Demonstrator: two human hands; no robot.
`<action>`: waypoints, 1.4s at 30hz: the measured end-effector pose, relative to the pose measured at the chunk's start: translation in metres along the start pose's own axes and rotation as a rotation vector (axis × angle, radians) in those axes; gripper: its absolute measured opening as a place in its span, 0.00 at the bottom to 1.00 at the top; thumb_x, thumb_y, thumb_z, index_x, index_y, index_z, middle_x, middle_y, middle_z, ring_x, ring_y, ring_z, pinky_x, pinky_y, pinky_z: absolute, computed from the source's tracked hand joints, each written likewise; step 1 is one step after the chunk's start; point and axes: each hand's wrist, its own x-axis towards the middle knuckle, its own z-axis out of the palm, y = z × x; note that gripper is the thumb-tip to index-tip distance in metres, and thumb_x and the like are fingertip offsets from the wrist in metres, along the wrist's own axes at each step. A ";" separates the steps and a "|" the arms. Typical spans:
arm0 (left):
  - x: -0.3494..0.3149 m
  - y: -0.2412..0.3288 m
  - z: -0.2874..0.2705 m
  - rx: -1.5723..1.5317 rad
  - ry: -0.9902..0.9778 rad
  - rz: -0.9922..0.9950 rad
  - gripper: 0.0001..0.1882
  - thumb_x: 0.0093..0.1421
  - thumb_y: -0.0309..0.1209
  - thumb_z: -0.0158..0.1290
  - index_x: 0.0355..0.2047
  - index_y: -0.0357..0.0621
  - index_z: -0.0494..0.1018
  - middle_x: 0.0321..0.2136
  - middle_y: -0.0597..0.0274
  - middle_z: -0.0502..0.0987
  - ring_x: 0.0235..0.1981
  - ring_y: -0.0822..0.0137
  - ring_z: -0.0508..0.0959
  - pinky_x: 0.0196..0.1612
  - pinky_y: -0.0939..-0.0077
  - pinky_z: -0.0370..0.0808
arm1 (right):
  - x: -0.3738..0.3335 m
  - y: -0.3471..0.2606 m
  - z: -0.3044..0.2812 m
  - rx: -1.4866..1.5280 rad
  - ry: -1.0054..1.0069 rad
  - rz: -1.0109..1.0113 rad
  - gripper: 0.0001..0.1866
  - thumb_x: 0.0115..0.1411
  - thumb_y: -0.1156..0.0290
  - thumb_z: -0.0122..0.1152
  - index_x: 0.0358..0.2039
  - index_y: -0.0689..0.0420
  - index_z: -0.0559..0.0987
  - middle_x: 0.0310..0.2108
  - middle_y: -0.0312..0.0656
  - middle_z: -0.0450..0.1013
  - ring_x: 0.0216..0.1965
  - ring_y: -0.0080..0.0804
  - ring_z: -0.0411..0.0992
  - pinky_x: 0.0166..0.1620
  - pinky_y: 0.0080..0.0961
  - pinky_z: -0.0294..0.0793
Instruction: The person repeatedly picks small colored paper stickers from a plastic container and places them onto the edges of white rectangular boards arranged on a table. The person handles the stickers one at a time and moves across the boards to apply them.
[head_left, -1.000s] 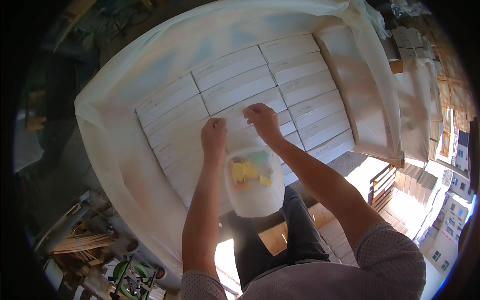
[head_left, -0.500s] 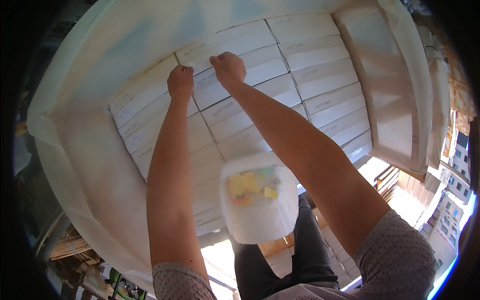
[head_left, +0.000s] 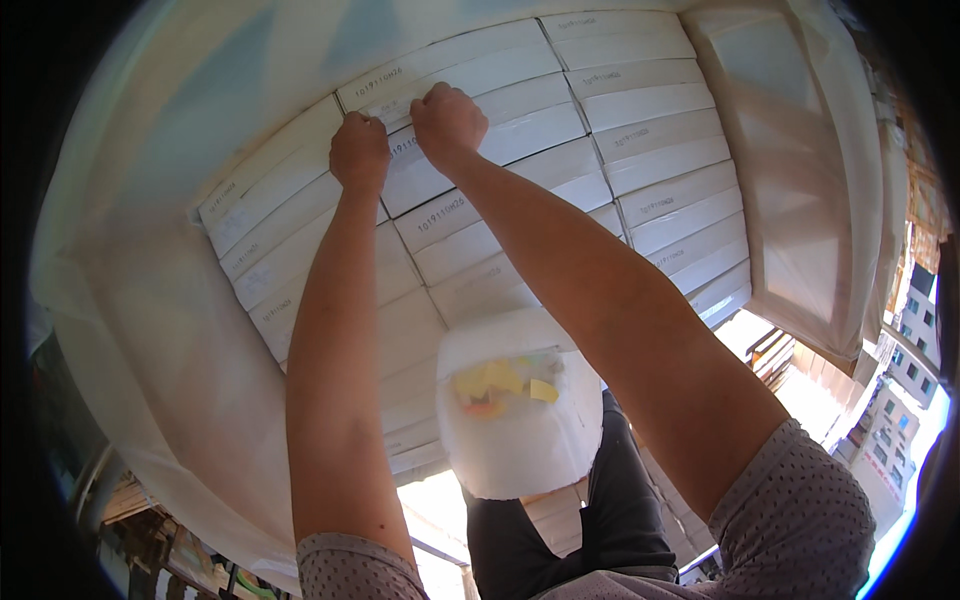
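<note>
Stacked flat white boxes [head_left: 620, 145] fill the space in front of me, their long sides facing me in rows. My left hand [head_left: 359, 150] is closed against the upper part of the stack, by the seam between two columns. Just right of it, my right hand [head_left: 449, 120] is also closed, its curled fingers at the front of an upper box [head_left: 480, 62]. The fingertips of both hands are hidden, so what they pinch, if anything, does not show. Below my forearms, in front of my body, a rounded white thing [head_left: 520, 455] shows yellow and orange pieces.
Pale translucent sheeting [head_left: 150, 300] surrounds the boxes at the left and back, with a sheeted side wall [head_left: 765, 170] on the right. Beyond the lower right lie wooden slats [head_left: 775, 352] and buildings [head_left: 890, 420] outdoors. My dark trousers [head_left: 630, 480] show below.
The view has shifted slightly, so the boxes sit a little higher and further left. Both closed hands appear slightly higher in the picture, still at the same upper boxes.
</note>
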 end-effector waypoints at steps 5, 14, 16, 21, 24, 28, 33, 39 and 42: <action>-0.002 0.006 -0.005 0.089 -0.039 -0.115 0.21 0.60 0.47 0.50 0.38 0.41 0.78 0.37 0.47 0.82 0.42 0.47 0.81 0.46 0.55 0.77 | 0.006 -0.002 -0.003 -0.073 -0.063 0.027 0.12 0.60 0.62 0.57 0.39 0.56 0.75 0.39 0.45 0.77 0.41 0.46 0.78 0.44 0.41 0.76; 0.017 -0.006 -0.007 0.082 -0.138 -0.139 0.26 0.61 0.52 0.50 0.41 0.40 0.79 0.40 0.48 0.81 0.44 0.48 0.81 0.46 0.56 0.77 | -0.005 0.012 -0.017 -0.352 -0.147 -0.488 0.15 0.62 0.70 0.53 0.49 0.54 0.75 0.44 0.41 0.73 0.46 0.41 0.74 0.44 0.38 0.75; 0.025 -0.013 0.001 0.078 -0.108 -0.145 0.26 0.61 0.52 0.50 0.40 0.40 0.79 0.39 0.48 0.82 0.44 0.47 0.80 0.46 0.55 0.76 | -0.007 0.017 -0.024 -0.508 -0.176 -0.529 0.17 0.61 0.72 0.53 0.52 0.53 0.75 0.45 0.41 0.72 0.48 0.40 0.72 0.46 0.37 0.75; 0.021 -0.035 -0.009 -0.232 -0.283 -0.132 0.24 0.64 0.50 0.49 0.37 0.39 0.76 0.28 0.52 0.79 0.30 0.55 0.78 0.32 0.58 0.74 | -0.019 0.031 -0.065 -0.434 -0.209 -0.408 0.20 0.61 0.68 0.54 0.55 0.52 0.74 0.47 0.42 0.73 0.49 0.40 0.72 0.52 0.36 0.71; -0.030 -0.033 -0.042 -0.863 -0.487 -0.408 0.22 0.66 0.48 0.48 0.37 0.38 0.72 0.20 0.59 0.73 0.16 0.69 0.69 0.20 0.70 0.65 | -0.055 0.045 -0.105 -0.057 -0.316 -0.285 0.19 0.61 0.65 0.57 0.51 0.56 0.77 0.45 0.43 0.76 0.46 0.37 0.74 0.51 0.34 0.72; -0.136 -0.012 -0.097 -1.191 -0.774 -0.509 0.23 0.69 0.48 0.43 0.42 0.37 0.71 0.20 0.60 0.73 0.15 0.71 0.67 0.18 0.74 0.63 | -0.121 0.051 -0.165 0.411 -0.565 -0.189 0.17 0.56 0.65 0.64 0.44 0.59 0.80 0.38 0.41 0.77 0.36 0.34 0.75 0.41 0.27 0.75; -0.233 0.029 -0.150 -1.396 -0.936 -0.595 0.24 0.70 0.51 0.39 0.44 0.41 0.71 0.22 0.58 0.74 0.17 0.66 0.71 0.18 0.70 0.66 | -0.192 0.031 -0.219 0.387 -0.676 -0.234 0.18 0.54 0.65 0.66 0.46 0.53 0.80 0.40 0.38 0.74 0.40 0.31 0.74 0.44 0.28 0.74; -0.281 0.054 -0.168 -1.504 -1.034 -0.690 0.26 0.70 0.53 0.36 0.44 0.43 0.70 0.24 0.57 0.74 0.18 0.62 0.74 0.19 0.67 0.70 | -0.222 0.037 -0.250 0.419 -0.782 -0.160 0.16 0.53 0.69 0.67 0.43 0.54 0.80 0.37 0.37 0.72 0.38 0.30 0.72 0.43 0.27 0.73; -0.297 0.056 -0.174 -1.593 -1.136 -0.660 0.27 0.70 0.54 0.35 0.44 0.43 0.71 0.25 0.57 0.75 0.19 0.62 0.75 0.20 0.67 0.71 | -0.233 0.046 -0.260 0.496 -0.792 -0.092 0.13 0.54 0.71 0.67 0.40 0.57 0.80 0.31 0.37 0.72 0.33 0.24 0.71 0.38 0.24 0.72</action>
